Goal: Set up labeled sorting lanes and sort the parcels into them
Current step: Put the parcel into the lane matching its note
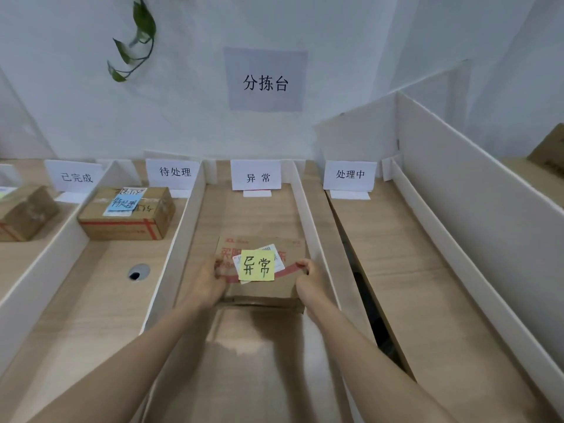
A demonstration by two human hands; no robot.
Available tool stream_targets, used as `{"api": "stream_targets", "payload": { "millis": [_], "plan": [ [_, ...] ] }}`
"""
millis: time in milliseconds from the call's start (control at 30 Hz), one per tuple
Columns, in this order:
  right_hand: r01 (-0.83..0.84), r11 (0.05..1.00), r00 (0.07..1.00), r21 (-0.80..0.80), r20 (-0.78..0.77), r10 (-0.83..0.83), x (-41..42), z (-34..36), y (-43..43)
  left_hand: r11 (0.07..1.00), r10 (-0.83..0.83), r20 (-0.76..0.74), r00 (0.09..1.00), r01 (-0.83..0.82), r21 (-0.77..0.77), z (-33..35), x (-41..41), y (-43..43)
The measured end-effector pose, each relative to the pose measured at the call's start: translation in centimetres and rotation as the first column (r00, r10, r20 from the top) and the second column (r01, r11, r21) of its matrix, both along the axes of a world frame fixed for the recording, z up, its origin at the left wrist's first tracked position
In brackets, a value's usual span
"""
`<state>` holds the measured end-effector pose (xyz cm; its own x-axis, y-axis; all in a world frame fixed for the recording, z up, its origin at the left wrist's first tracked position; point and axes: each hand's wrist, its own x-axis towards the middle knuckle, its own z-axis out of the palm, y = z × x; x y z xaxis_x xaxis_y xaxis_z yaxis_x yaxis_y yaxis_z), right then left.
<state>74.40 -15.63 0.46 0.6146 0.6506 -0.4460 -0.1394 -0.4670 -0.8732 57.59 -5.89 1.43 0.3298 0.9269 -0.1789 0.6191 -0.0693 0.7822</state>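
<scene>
A: Head view: where's box (262, 290)?
B: Mid lane (253, 215), marked by 异常 sign (255, 175); left hand (210, 282) & right hand (308, 277) grip its sides.
A: Handling?
B: Stiff cardboard, prob. light; hold side edges.

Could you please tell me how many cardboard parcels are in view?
4. Far-left parcel; 待处理-lane parcel; 异常-lane parcel, gripped by the left hand and right hand; right-edge parcel, cut off beyond the divider. Others may be hidden.
</scene>
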Motion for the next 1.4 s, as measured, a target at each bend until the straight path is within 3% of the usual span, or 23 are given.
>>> {"api": "stream_targets", "payload": {
  "millis": [567, 700, 767, 833, 900, 967, 1033, 1133, 1400],
  "plan": [
    [0.159, 0.987, 0.987, -0.029, 0.004, -0.159, 8.2, -5.7, 9.3, 0.996, -0.064, 0.053, 0.997, 0.067, -0.055, -6.6, 8.6, 8.6],
    [0.13, 0.99, 0.991, -0.047, 0.016, -0.13, 9.6, -6.0, 9.7, 0.994, -0.098, 0.06, 0.993, 0.101, -0.05, -7.4, 9.9, 9.3],
    [0.074, 0.996, 0.992, -0.043, 0.108, -0.069, 9.5, -6.0, 9.3, 0.988, -0.157, 0.026, 0.987, 0.158, -0.003, -8.0, 9.7, 9.6],
    [-0.015, 0.999, 0.915, -0.048, 0.401, 0.033, 8.7, -6.5, 8.3, 0.963, -0.241, -0.079, 0.967, 0.249, 0.1, -9.0, 8.9, 9.5],
    [-0.075, 0.993, 0.722, -0.086, 0.683, 0.113, 7.1, -7.4, 7.0, 0.916, -0.283, -0.228, 0.932, 0.333, 0.224, -10.2, 8.0, 8.6],
    [-0.113, 0.983, 0.568, -0.147, 0.802, 0.185, 5.5, -8.2, 5.7, 0.879, -0.273, -0.37, 0.888, 0.387, 0.28, -10.6, 7.4, 7.2],
    [-0.144, 0.955, 0.488, -0.261, 0.82, 0.298, 4.6, -8.9, 4.6, 0.852, -0.287, -0.509, 0.812, 0.459, 0.252, -10.9, 7.1, 6.0],
    [-0.163, 0.886, 0.463, -0.435, 0.759, 0.458, 4.6, -9.4, 3.8, 0.807, -0.273, -0.671, 0.689, 0.544, 0.23, -11.0, 7.0, 5.2],
    [-0.23, 0.782, 0.374, -0.579, 0.689, 0.62, 8.4, -8.6, 6.9, 0.799, -0.283, -0.724, 0.629, 0.572, 0.185, -11.1, 10.4, 7.8]
  ]
}}
